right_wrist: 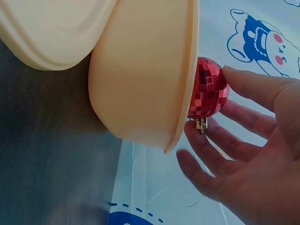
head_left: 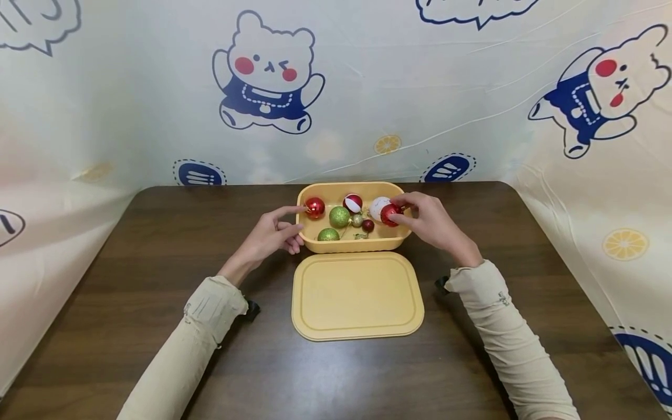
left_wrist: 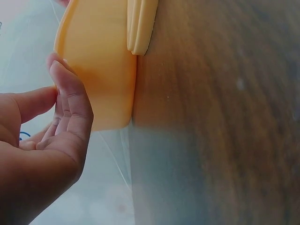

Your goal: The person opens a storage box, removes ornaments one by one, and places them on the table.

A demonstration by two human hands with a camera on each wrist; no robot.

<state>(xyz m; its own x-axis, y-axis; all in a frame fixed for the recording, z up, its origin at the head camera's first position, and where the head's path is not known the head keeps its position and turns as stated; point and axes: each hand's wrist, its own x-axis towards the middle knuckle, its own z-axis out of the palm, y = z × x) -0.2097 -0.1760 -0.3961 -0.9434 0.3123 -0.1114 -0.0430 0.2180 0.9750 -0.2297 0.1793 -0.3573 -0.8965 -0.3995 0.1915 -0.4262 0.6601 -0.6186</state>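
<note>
Head view: yellow box point(head_left: 353, 244) sits mid-table on the dark wood table point(head_left: 131, 303), its lid point(head_left: 357, 294) flat on the table just in front of it, touching or nearly so. Right hand point(head_left: 427, 221) is at the box's right end, thumb and fingers pinching a faceted red bauble point(head_left: 389, 214) at rim height, right beside a white bauble point(head_left: 378, 205). Left hand point(head_left: 270, 233) is at the box's left end, index finger stretched out to the rim next to a shiny red bauble point(head_left: 315, 207), other fingers loosely bent against the outer wall, gripping nothing. Also in the box: a red-and-white bauble point(head_left: 353, 202), two green glitter baubles point(head_left: 339, 217), a small gold one and a small dark red one (the head camera alone shows the contents). Right wrist view adds what the head view can't: the mirror facets on the faceted red bauble point(right_wrist: 207, 88), its gold cap pointing down, thumb on top and fingertips under it, the ball pressed close to the box rim point(right_wrist: 190, 75). Left wrist view sees only the box's outer wall point(left_wrist: 101, 65), the lid edge point(left_wrist: 140, 26) and fingertips point(left_wrist: 70, 89) laid straight against the wall; no baubles visible there. Cartoon-print backdrop behind.
</note>
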